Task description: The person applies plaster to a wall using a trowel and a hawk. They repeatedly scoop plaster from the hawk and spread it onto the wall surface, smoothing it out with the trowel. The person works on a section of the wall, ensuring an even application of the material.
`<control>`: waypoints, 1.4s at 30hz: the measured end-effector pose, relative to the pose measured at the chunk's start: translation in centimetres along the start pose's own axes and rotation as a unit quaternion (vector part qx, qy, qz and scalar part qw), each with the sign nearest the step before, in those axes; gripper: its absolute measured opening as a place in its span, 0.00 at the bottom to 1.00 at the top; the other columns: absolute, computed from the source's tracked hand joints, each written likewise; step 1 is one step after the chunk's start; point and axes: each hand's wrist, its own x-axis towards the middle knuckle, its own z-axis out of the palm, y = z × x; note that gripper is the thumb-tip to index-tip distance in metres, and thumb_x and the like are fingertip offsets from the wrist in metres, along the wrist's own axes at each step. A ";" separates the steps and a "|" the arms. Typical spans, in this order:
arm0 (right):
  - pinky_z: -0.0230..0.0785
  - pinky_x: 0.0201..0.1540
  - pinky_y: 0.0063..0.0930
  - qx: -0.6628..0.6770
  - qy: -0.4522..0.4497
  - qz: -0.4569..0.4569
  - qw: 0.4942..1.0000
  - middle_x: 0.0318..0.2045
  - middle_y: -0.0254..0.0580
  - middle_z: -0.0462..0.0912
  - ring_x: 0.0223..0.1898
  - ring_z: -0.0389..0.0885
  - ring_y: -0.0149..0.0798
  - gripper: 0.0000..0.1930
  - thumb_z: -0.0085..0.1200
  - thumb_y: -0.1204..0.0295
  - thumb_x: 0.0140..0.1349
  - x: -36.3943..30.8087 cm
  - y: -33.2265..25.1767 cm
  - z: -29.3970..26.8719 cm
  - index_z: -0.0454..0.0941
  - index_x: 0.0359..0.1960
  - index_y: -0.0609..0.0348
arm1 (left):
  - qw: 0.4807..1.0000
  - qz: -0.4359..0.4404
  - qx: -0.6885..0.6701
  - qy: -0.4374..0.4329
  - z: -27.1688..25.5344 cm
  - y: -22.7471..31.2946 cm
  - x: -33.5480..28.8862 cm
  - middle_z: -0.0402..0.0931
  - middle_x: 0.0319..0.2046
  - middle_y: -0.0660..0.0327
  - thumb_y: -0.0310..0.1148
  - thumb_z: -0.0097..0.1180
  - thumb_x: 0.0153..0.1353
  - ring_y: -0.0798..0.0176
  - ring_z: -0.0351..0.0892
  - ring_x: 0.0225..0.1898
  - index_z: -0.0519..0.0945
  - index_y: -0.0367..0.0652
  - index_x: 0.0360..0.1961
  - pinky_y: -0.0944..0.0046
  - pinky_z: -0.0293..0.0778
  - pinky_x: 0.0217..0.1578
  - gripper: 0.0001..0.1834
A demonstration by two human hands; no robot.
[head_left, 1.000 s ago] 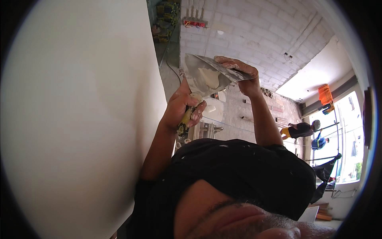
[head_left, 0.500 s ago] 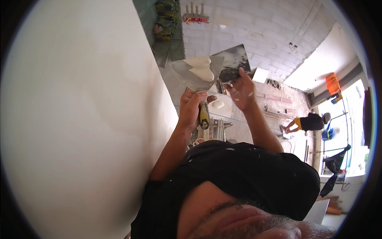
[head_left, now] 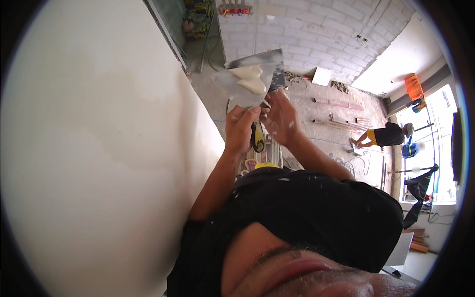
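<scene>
Right hand (head_left: 281,120), grasping the trowel (head_left: 278,74), has moved nearer the left hand (head_left: 238,129), whose fingers clench the putty knife (head_left: 240,97) overlapping it; tilting could slide the putty (head_left: 251,80) off.

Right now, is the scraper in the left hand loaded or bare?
Loaded: a lump of pale paste lies on the scraper held by the left hand.

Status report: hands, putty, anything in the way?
Left hand gripping yellow-and-black-handled, wide-bladed metal putty knife. Cream putty heaped on it. Right hand at dark rectangular metal trowel behind, grip unclear. Smooth white wall at left.
</scene>
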 end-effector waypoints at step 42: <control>0.67 0.30 0.21 -0.450 0.013 -0.228 0.864 0.29 0.30 0.77 0.28 0.72 0.23 0.06 0.53 0.72 0.71 -1.8 -9.6 0.8 0.72 0.45 0.59 | 0.990 -0.032 -0.116 0.073 4.2 4.7 1.3 0.81 0.38 0.58 0.31 0.50 0.67 0.63 0.84 0.34 0.75 0.41 0.46 0.65 0.82 0.31 0.10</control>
